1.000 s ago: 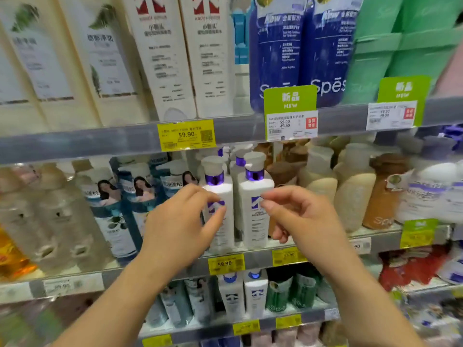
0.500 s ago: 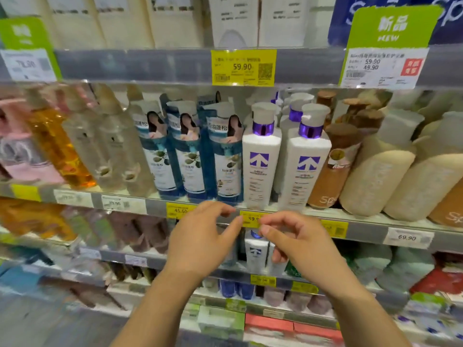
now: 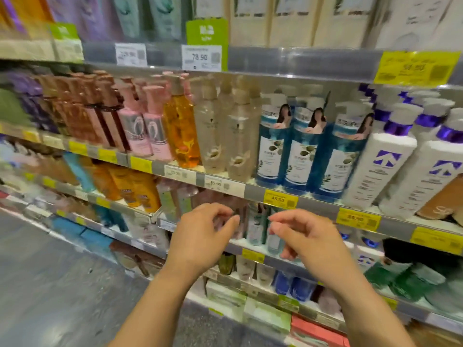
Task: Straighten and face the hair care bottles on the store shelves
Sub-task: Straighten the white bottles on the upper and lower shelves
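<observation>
Hovering: left hand (image 3: 200, 239) and right hand (image 3: 307, 242), side by side before the shelf fronts, below the middle shelf edge (image 3: 250, 187)
Left grip: fingers loosely curled, thumb extended toward the right hand, nothing held, no bottle touched
Right grip: fingers loosely curled, index fingertip (image 3: 274, 225) pointing toward the left hand, nothing held
Gap between hands: small, fingertips apart
Blue bottles (image 3: 298, 151): three on the middle shelf, upright, labels facing out, above the hands, above the yellow 45.50 tag (image 3: 280, 199)
White bottles (image 3: 380, 161): purple collars, right of the blue bottles, leaning in the wide-angle view, labels facing out
Clear bottles (image 3: 225, 136): two pale pump bottles, just left of the blue bottles, upright
Orange bottle (image 3: 183, 131): left of the clear bottles, upright
Pink bottles (image 3: 142, 128): left of the orange bottle, fronts facing out
Brown bottles (image 3: 82, 113): further left, blurred
Lower shelf: small pale bottles (image 3: 255, 229) behind the gap between the hands, partly hidden by the fingers; detail too blurred to read
Top shelf: tall cream packs (image 3: 295, 18), green sign (image 3: 206, 31) with the 78.90 tag (image 3: 201, 57) beneath it
Shelf rails: yellow and white price tags along each level
Floor (image 3: 50, 284): grey, at lower left
Image quality: motion blur at the left and bottom edges
</observation>
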A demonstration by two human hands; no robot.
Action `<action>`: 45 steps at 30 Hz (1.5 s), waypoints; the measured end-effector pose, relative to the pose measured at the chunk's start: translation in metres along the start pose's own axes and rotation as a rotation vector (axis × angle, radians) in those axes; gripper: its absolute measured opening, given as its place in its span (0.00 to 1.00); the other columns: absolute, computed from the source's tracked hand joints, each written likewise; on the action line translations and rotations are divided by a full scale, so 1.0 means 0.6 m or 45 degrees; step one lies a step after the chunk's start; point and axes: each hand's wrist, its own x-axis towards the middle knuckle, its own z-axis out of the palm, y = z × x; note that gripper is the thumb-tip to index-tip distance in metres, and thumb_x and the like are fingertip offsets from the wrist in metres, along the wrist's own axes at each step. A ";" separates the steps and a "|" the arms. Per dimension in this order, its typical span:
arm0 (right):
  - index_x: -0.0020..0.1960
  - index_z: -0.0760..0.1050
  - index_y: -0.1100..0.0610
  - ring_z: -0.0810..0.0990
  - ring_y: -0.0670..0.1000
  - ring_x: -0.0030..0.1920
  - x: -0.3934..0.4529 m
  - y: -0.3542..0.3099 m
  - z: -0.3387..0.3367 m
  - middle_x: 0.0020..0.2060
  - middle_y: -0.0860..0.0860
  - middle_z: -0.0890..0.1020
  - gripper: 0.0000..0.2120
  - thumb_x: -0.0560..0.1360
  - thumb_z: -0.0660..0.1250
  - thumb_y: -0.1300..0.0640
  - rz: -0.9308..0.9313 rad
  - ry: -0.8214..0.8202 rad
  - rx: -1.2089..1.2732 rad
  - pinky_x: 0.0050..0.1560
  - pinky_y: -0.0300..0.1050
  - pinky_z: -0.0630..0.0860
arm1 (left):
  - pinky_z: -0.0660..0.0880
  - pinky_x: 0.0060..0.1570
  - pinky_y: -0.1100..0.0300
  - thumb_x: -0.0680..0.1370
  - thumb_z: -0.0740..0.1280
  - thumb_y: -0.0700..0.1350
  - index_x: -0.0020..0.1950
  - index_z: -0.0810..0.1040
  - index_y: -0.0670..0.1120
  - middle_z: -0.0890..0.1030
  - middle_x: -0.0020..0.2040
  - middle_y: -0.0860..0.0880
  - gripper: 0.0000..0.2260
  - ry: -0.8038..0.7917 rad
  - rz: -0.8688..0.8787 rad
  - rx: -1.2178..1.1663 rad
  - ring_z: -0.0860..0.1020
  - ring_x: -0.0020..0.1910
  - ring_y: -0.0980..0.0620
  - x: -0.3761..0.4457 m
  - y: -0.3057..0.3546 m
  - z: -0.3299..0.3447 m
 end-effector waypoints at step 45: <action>0.56 0.76 0.38 0.83 0.45 0.46 -0.003 -0.001 -0.347 0.50 0.36 0.82 0.13 0.73 0.74 0.45 -0.108 1.109 -0.291 0.40 0.44 0.81 | 0.74 0.49 0.60 0.75 0.64 0.63 0.70 0.71 0.56 0.73 0.69 0.57 0.25 -0.086 0.669 -0.143 0.79 0.49 0.53 0.156 0.287 0.159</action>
